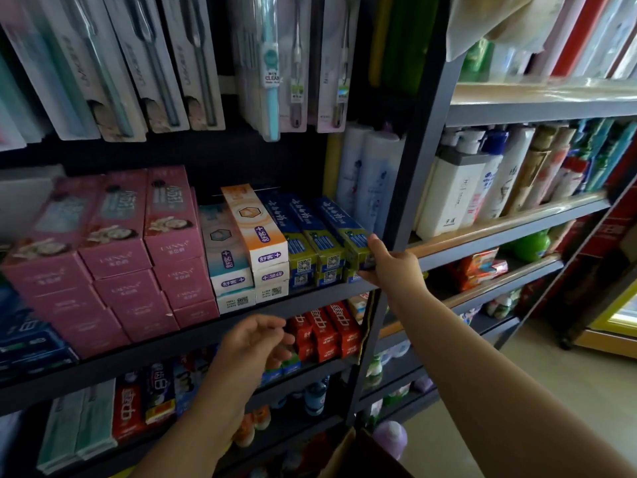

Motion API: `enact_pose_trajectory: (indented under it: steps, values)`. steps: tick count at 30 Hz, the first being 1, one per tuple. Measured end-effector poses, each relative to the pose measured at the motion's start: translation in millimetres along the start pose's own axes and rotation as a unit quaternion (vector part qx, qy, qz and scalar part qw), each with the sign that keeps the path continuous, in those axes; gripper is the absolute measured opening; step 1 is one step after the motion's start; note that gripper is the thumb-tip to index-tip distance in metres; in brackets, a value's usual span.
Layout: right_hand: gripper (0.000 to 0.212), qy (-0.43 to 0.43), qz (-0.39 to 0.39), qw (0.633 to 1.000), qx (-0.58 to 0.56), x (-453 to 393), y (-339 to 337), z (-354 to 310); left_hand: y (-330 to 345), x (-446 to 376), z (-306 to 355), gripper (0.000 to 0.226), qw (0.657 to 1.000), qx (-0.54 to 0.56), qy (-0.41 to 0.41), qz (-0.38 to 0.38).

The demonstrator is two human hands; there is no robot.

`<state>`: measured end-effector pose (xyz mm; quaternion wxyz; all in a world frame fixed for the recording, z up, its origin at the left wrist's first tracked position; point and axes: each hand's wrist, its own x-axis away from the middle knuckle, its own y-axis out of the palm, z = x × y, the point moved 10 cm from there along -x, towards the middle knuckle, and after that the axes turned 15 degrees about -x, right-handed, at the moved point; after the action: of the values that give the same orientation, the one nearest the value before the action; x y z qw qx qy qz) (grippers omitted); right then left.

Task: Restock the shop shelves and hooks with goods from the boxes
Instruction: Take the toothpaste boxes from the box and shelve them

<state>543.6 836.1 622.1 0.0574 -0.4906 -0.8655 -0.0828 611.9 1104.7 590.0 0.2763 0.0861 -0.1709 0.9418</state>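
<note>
While right hand point(389, 267) grips blue box point(348, 236) | left hand point(255, 343) fingers loose, holding nothing

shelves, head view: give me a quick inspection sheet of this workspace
surface: dark metal shelf carries rows of toothpaste boxes.
job's things: blue toothpaste box sits at the right end of its row; pink boxes stacked at left; red boxes one shelf lower; toothbrush packs hang above.
clutter: cardboard box, partly seen at the bottom edge.
hands: right hand grips the front end of the blue toothpaste box; left hand hangs loosely curled, holding nothing, in front of the lower shelf.
cables: nothing seen.
surroundings: shampoo bottles on the next rack to the right; pale floor.
</note>
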Motion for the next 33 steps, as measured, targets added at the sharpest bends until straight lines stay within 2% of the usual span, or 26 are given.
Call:
enact_pose_trajectory:
  steps: [6,11,16,24,29,33]
  values:
    - [0.055,-0.059,0.005,0.989,0.135,-1,8,-9,4,-11,-15,0.015,0.999,-0.018,-0.024,-0.022]
    - [0.047,-0.085,0.005,0.984,0.157,4,17,-8,8,-16,-27,0.014,0.998,-0.008,-0.045,-0.037]
    - [0.057,-0.159,0.02,0.975,0.155,20,21,-6,7,-21,-34,0.014,0.997,-0.009,-0.064,-0.042]
    - [0.059,-0.175,-0.004,0.97,0.17,13,25,-10,14,-27,-46,0.015,0.994,-0.016,-0.082,-0.072]
    - [0.052,-0.189,0.007,0.971,0.145,24,15,-8,26,-33,-45,0.013,0.993,-0.04,-0.058,-0.095]
    - [0.023,-0.189,0.037,0.978,0.081,49,-28,13,53,-37,-47,0.011,0.986,-0.099,-0.006,-0.131]
